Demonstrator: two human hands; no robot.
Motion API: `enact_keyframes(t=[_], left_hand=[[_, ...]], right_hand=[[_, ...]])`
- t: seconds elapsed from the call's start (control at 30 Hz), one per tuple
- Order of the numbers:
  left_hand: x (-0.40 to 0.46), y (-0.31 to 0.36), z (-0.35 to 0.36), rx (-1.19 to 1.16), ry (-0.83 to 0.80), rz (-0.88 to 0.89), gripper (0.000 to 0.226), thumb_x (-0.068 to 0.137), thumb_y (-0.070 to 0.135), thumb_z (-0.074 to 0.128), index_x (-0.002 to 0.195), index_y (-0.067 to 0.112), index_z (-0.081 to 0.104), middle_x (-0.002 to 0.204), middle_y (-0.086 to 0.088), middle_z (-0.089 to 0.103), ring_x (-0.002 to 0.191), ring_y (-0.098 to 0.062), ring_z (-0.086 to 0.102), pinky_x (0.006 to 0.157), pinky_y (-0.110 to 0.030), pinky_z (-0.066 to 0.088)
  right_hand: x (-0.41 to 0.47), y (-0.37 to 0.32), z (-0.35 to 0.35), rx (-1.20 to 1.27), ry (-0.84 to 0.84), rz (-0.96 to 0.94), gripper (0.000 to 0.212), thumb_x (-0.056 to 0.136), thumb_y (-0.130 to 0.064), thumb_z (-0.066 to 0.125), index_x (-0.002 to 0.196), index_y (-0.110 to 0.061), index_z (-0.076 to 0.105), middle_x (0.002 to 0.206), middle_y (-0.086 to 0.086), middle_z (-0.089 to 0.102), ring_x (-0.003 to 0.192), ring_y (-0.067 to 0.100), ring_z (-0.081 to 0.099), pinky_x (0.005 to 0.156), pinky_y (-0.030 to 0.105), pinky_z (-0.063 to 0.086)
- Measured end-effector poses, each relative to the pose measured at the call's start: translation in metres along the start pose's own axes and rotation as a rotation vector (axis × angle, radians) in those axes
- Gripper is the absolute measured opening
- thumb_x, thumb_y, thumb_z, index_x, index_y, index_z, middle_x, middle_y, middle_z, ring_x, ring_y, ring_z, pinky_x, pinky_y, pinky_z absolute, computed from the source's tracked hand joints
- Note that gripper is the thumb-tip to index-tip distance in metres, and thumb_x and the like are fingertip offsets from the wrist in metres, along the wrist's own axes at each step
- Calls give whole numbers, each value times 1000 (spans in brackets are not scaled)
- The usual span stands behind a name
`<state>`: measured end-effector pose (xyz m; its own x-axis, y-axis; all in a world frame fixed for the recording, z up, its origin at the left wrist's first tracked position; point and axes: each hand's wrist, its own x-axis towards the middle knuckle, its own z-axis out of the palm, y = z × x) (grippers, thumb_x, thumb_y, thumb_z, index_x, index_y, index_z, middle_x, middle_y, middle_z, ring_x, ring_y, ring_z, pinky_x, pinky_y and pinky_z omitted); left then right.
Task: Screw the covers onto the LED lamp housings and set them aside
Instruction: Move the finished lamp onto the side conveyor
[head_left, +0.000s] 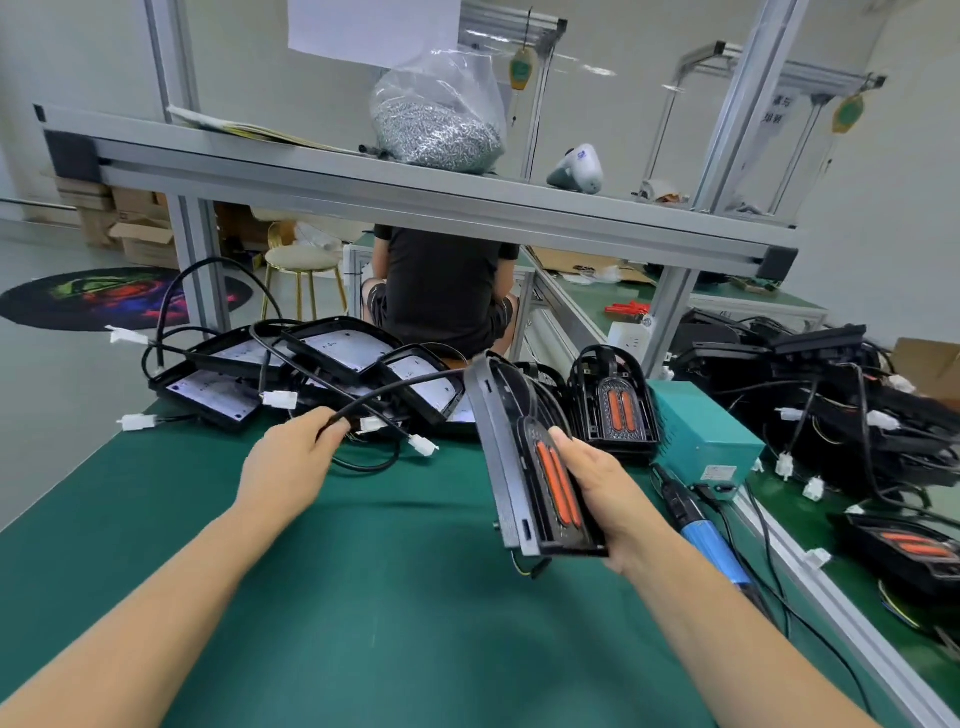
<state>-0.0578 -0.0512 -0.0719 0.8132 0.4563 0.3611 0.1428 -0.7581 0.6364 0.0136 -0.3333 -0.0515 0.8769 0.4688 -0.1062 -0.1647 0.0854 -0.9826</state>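
The right hand (608, 499) grips a lamp housing (540, 467) on edge above the counter (389, 571), fingers curled behind it, while the left hand (291, 457) pinches its cable (395, 389). Guiding the cable clear of the assembled units (311, 369) should prevent snagging.

Seated person (441, 291) head hidden by shelf (415, 192)
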Motion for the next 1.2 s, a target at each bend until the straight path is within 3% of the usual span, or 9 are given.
enact_keyframes(t=[0.17, 0.3, 0.4, 0.53, 0.77, 0.87, 0.97, 1.07, 1.2], left_hand=[[-8, 23, -2, -984, -235, -380, 13, 98, 11, 46, 96, 4, 57, 49, 5, 33, 34, -4, 20, 33, -13, 15], [-14, 50, -1, -1559, -295, -559, 13, 98, 5, 39, 92, 5, 51, 60, 1, 44, 35, -2, 28, 32, -11, 22], [-20, 66, 4, -1731, -243, -587, 19, 97, -2, 33, 89, 3, 50, 71, -1, 46, 39, -3, 33, 36, -12, 28], [-24, 81, 13, -1774, -186, -613, 26, 97, -6, 30, 95, 2, 54, 80, -2, 52, 46, -5, 43, 42, -12, 37], [-35, 96, 25, -1595, -168, -648, 34, 99, 1, 41, 129, 11, 51, 116, -1, 63, 87, -14, 62, 72, -28, 52], [-41, 107, 20, -1499, -220, -587, 33, 98, 15, 47, 128, 28, 49, 112, 6, 67, 86, -13, 64, 58, -28, 52], [-48, 113, 17, -1415, -330, -504, 35, 96, 31, 51, 131, 31, 48, 113, 7, 68, 72, -11, 66, 46, -22, 48], [-50, 112, 18, -1325, -404, -421, 54, 91, 18, 58, 141, 28, 40, 129, 3, 61, 93, -13, 64, 56, -25, 52], [-49, 111, 21, -1353, -392, -437, 67, 90, -3, 52, 146, 27, 32, 138, 2, 52, 117, -17, 58, 60, -27, 53]], right_hand=[[5, 7, 7, 139, 79, 49, 40, 88, -42, 63, 106, -6, 69, 90, 17, 72, 69, 27, 71, 61, 38, 60], [4, 10, 17, 234, 159, 101, 45, 95, -36, 60, 116, 3, 66, 97, 27, 68, 58, 31, 67, 48, 38, 57], [3, 13, 20, 230, 205, 104, 45, 96, -32, 59, 121, 5, 62, 111, 32, 66, 73, 35, 65, 61, 50, 60], [1, 16, 21, 176, 263, 128, 41, 97, -29, 59, 120, 4, 62, 111, 29, 67, 84, 36, 65, 81, 65, 53], [4, 21, 20, 152, 348, 150, 33, 98, -27, 58, 109, 3, 65, 97, 25, 72, 77, 36, 70, 73, 61, 57], [6, 21, 23, 134, 352, 172, 28, 99, -27, 56, 103, 0, 66, 88, 19, 74, 65, 29, 72, 63, 52, 60], [4, 22, 24, 40, 375, 189, 34, 98, -29, 57, 109, 3, 63, 90, 17, 74, 65, 27, 69, 66, 46, 60], [1, 20, 24, -8, 356, 200, 34, 98, -28, 56, 113, 2, 63, 93, 17, 75, 66, 26, 70, 66, 42, 60], [-7, 18, 20, -16, 309, 165, 27, 99, -22, 52, 113, -2, 63, 99, 13, 74, 78, 26, 68, 83, 45, 55]])
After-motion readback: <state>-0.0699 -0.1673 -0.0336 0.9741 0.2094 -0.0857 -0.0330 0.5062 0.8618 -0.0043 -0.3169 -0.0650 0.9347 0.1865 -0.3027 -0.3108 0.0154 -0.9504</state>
